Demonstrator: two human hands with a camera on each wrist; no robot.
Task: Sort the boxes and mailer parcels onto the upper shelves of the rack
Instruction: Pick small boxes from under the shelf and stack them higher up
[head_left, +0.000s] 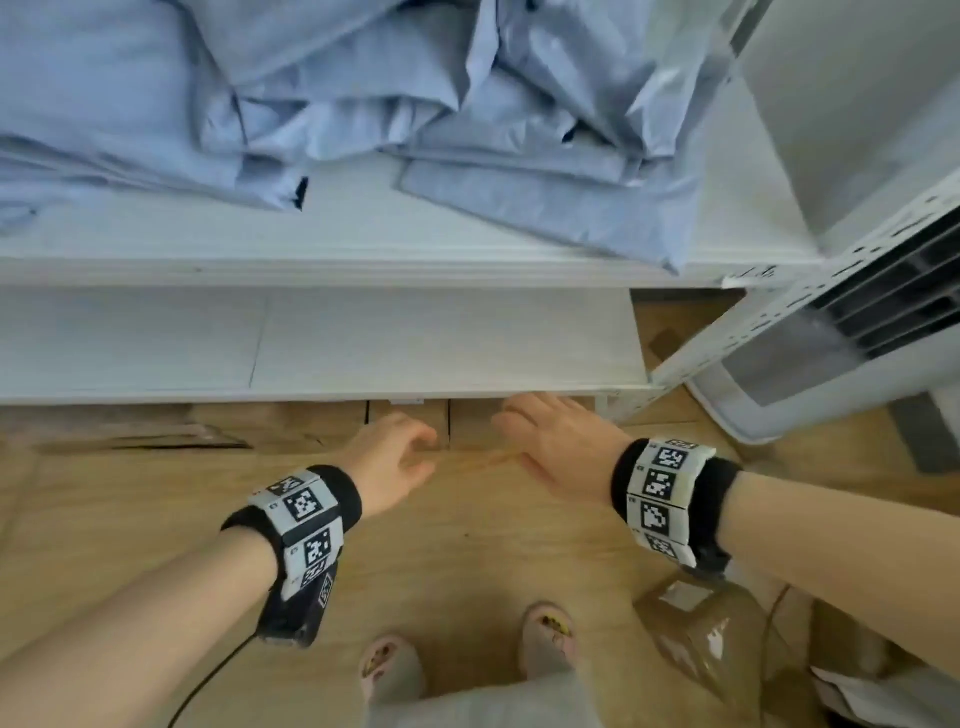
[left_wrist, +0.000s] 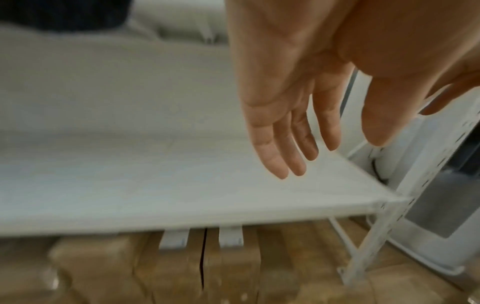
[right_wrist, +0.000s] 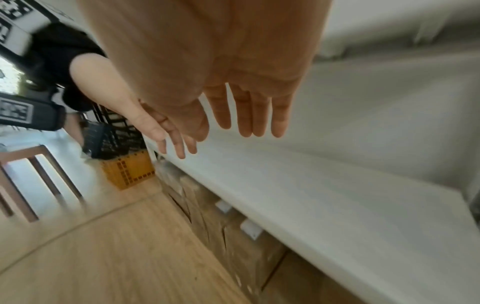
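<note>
We're reaching both empty, loose-fingered hands, left hand (head_left: 397, 457) and right hand (head_left: 561, 441), toward boxes (head_left: 410, 423) probably lying lengthwise under the rack (head_left: 363, 343).

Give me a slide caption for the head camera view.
Both open hands, left and right, reach toward cardboard boxes under the rack's lower shelf; blue mailers piled above.

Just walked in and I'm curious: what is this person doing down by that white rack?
A person is reaching both open hands, the left hand and right hand, toward cardboard boxes stowed under the lowest shelf of the rack. Neither hand holds anything yet. Blue-grey mailer parcels are piled on the shelf above, and another taped box sits on the floor by the person's right foot.
</note>
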